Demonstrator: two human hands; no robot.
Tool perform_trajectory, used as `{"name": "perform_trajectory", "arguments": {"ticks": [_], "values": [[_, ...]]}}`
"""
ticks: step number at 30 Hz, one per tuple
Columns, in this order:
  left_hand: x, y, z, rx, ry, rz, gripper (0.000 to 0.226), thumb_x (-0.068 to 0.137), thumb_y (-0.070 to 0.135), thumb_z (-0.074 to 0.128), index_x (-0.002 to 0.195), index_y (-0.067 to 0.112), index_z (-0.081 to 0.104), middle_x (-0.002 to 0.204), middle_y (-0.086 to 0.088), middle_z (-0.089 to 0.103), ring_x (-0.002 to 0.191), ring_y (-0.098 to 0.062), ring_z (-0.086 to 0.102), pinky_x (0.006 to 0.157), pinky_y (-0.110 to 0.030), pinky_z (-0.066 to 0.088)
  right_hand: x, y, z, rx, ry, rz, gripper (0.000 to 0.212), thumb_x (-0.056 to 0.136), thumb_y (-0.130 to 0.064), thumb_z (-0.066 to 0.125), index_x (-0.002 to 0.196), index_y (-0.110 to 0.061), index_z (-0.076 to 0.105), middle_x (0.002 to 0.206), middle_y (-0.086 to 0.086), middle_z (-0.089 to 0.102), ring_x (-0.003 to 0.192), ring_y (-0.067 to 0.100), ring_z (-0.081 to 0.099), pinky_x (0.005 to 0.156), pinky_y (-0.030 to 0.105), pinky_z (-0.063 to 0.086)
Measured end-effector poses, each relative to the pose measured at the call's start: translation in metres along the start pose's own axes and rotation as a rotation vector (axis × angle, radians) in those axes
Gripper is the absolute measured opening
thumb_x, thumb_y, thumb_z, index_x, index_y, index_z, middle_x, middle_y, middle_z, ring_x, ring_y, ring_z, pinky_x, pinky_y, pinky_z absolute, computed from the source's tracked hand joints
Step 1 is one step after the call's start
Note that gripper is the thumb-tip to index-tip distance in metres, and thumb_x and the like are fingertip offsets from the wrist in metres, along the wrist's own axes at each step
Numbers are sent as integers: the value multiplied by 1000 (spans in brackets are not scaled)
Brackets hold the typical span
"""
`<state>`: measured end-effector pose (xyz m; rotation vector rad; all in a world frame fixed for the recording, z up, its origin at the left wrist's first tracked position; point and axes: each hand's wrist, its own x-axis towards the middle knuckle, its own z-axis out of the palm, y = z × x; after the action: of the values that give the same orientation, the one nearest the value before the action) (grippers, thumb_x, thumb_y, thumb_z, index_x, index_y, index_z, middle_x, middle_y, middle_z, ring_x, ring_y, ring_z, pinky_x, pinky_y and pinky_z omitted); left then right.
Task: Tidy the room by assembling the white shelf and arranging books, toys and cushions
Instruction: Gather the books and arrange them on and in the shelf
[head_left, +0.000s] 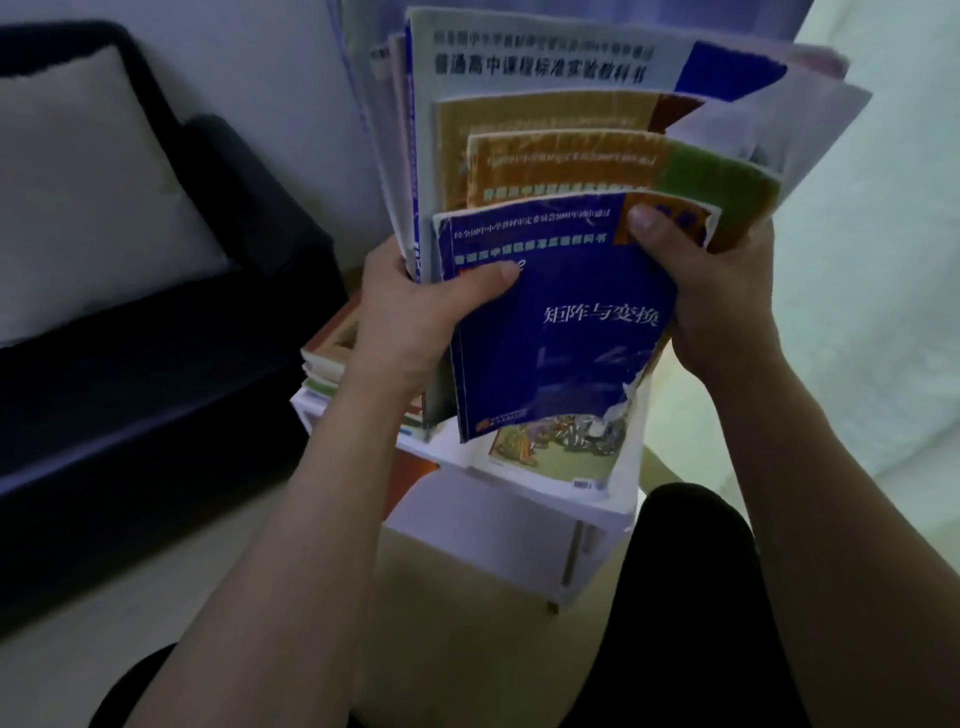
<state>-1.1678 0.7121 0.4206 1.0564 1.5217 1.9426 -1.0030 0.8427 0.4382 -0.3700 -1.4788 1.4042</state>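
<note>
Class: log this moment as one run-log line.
left hand: grips books | right hand: grips books | white shelf: below

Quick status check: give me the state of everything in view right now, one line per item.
Left hand: grips the book bundle's left edge.
Right hand: grips its right edge, thumb on the blue book.
Book bundle: held upright, fanned.
White shelf: standing, books stacked on top.
Cushion: propped on the dark sofa.

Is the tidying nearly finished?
Partly. The white shelf stands built, with some books stacked on it. Both hands, left and right, hold a fanned bundle of books to put away. One cushion sits on the sofa; no toys visible.
</note>
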Motion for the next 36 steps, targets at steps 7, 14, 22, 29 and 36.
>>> {"name": "perform_trajectory", "arguments": {"ticks": [7,14,22,29,36], "values": [[6,-48,24,-67,94,-94,45,75,10,81,116,10,61,103,-3,73,93,-17,72,72,-30,59,-9,48,-23,-170,66,87,49,79,-6,73,121,1,49,103,2,70,97,19,69,74,31,58],[3,-66,34,-82,158,-171,38,75,5,79,109,3,63,88,3,73,78,-5,72,61,-16,54,-27,90,-27,-109,185,201,36,71,-29,75,103,-29,60,98,-7,71,92,14,70,76,35,60],[6,-70,33,-76,156,-181,65,68,32,84,121,18,49,110,-4,67,93,-13,71,67,-22,57,-20,99,-29,-128,253,92,44,69,-30,82,105,-27,56,92,-14,70,88,3,68,70,20,54],[5,-40,28,-65,215,-165,41,76,25,78,111,14,59,93,3,74,84,-12,73,63,-23,57,-16,85,0,-212,379,161,26,74,-47,73,93,-38,58,88,-18,68,81,2,69,76,31,59],[-58,-30,-52,-50,223,-123,59,59,37,87,107,15,63,100,-4,74,95,-23,72,73,-32,59,-79,83,61,-148,251,189,38,62,-54,75,92,-36,59,84,-17,71,84,5,69,73,30,59]]}}
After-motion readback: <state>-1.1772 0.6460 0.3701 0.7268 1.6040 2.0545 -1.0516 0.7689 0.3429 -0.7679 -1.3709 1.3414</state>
